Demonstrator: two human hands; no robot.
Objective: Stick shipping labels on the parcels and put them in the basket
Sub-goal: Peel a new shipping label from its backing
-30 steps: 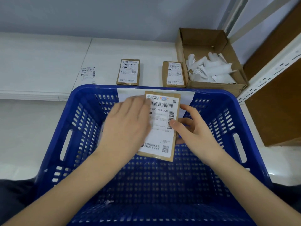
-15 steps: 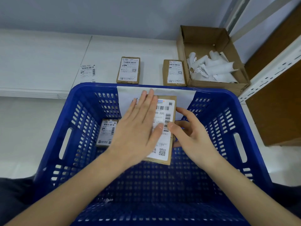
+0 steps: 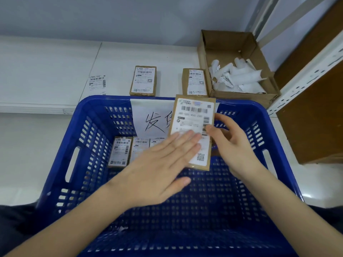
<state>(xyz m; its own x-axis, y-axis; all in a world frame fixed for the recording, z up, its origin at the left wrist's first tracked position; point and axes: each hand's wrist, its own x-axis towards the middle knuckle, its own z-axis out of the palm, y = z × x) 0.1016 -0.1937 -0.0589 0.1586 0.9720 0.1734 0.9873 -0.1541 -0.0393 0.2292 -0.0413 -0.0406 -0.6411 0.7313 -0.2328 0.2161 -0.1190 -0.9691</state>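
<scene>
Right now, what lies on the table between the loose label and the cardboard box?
Head view: two labelled parcels lie between the loose label and the cardboard box, one nearer the label, the other against the box.

Your right hand [image 3: 235, 143] grips a labelled brown parcel [image 3: 193, 130] by its right edge above the blue basket [image 3: 78, 145], while your left hand [image 3: 159, 164] lies flat, fingertips on its label. Labelled parcels [image 3: 130, 151] lie in the basket's far left; two more parcels [image 3: 143, 80] sit on the white surface beyond.
</scene>
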